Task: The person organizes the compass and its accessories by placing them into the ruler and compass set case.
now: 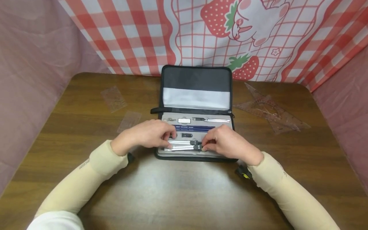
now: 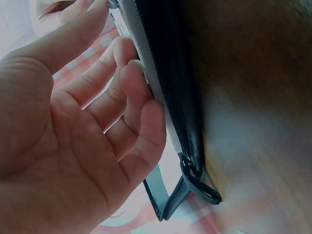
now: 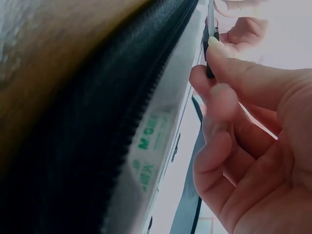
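An opened black zip case holds drawing tools in a pale grey insert. Over its near side lies a compass with silver legs and a black head. My right hand pinches the compass's black head between thumb and fingertips. At the leg ends, my left hand holds the compass with its thumb and a finger; the exact contact is partly hidden. Its other fingers curl against the insert's edge. Blue pencils and a small black piece lie just behind the compass.
A white eraser and a silver mechanical pencil sit in the insert's far row. Clear set squares overlap on the table's right. Two clear plastic templates lie left. A checked cloth hangs behind the table.
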Demonstrator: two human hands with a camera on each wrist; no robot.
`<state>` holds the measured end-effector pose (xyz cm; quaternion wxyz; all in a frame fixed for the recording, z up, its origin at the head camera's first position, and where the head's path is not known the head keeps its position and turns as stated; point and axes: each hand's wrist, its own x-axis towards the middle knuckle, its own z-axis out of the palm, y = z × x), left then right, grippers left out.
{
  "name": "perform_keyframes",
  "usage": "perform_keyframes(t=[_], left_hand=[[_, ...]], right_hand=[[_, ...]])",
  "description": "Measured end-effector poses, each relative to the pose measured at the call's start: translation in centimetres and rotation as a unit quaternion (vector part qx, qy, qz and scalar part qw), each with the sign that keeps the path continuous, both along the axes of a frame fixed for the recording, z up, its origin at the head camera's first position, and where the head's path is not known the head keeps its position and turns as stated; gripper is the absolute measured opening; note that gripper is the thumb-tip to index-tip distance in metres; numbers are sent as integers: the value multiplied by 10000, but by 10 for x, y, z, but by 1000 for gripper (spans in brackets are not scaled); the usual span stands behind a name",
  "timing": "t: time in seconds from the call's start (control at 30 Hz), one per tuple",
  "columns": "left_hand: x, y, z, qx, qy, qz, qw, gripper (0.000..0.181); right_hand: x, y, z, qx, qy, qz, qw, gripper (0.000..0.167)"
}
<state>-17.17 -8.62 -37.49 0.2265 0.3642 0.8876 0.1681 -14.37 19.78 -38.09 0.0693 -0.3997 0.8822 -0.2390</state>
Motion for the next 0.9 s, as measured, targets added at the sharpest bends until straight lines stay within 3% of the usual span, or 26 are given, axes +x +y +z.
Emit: perform_keyframes(t=[0.33,0.6,0.9], left_hand=[[0,0,1,7,-228,38,9997,23],[1,1,0,49,-281,60,9996,21],[1,0,1,148,-313,0,9994,14]], right_hand=[[4,-2,4,206,-87,-4,9997,6],[6,-4,-1,319,289,187,9989,4],[10,-8,-1,696,78,-153,9974,8]])
